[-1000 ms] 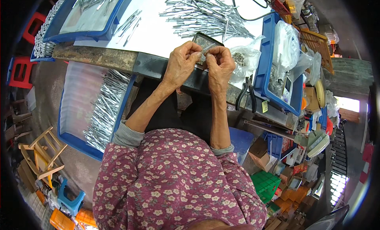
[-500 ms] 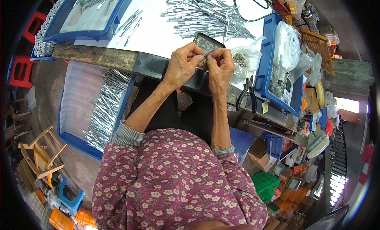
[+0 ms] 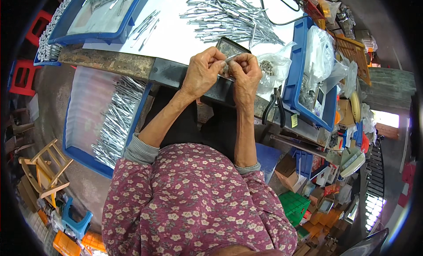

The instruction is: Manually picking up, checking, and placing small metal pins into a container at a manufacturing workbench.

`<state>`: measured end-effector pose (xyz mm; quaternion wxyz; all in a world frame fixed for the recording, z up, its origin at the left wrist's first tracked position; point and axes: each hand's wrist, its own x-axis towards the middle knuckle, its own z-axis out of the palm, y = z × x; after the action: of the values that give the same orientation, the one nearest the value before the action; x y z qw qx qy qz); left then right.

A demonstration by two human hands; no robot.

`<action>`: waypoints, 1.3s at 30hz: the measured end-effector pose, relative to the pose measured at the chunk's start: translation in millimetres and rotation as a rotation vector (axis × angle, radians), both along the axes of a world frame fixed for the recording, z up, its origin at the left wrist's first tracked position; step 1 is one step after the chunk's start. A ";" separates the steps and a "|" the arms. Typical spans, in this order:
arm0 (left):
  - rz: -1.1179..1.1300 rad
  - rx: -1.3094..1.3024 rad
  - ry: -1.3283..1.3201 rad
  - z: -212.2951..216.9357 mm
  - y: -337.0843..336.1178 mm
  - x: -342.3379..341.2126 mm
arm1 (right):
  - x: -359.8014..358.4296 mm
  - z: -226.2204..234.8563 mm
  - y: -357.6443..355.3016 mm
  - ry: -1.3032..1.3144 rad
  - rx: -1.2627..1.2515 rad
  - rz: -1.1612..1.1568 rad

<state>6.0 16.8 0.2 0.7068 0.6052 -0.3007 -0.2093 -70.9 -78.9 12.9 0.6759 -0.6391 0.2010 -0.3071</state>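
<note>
My left hand (image 3: pixel 204 71) and my right hand (image 3: pixel 245 75) meet over the front edge of the table, both with thumb and fingers pinched. Between them they hold a thin silvery metal strip (image 3: pixel 230 58), its far details too small to make out. Just beyond my fingers lies a dark shallow tray (image 3: pixel 229 45) with tiny metal pieces in it. A clear plastic bag (image 3: pixel 282 62) of small metal parts sits beside my right hand. Behind the tray, a large heap of slim silvery metal strips (image 3: pixel 229 16) spreads over the white table top.
Black-handled pliers (image 3: pixel 275 105) hang at the table's right edge, near a blue bin (image 3: pixel 291 86) holding plastic bags. A smaller group of strips (image 3: pixel 145 29) lies to the left, by a blue tray (image 3: pixel 128 29). Below left, another blue tray (image 3: pixel 79 154) holds many strips.
Both hands stay in nearly the same place, still pinching the strip. The fingers of my right hand have shifted slightly around it.
</note>
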 end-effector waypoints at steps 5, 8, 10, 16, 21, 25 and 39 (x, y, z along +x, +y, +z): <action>0.053 -0.030 -0.098 -2.0 -1.6 -1.8 | 0.2 -3.3 0.5 -0.098 0.121 0.035; 0.066 0.010 -0.187 3.0 1.0 -1.9 | 0.6 -2.8 2.0 -0.085 0.119 0.022; 0.075 0.045 -0.268 7.5 2.2 -2.0 | 1.3 -4.1 2.8 -0.105 0.150 0.021; 0.109 0.056 -0.425 1.2 0.7 -2.5 | 0.9 -3.2 4.3 -0.139 0.244 0.023; 0.098 0.064 -0.451 -1.6 -0.2 -2.5 | -0.7 -6.2 3.2 -0.121 0.216 0.011; 0.117 0.085 -0.502 -1.5 -0.7 -3.0 | -0.3 -2.9 3.1 -0.147 0.240 0.010; -0.126 -0.080 0.323 12.0 6.6 -6.4 | -23.4 25.7 -27.8 0.057 -0.242 -0.245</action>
<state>-0.4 23.4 12.2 0.7548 0.5151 -0.2285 -0.3358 -94.3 -106.7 38.6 0.5453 -0.6951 0.2580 -0.3911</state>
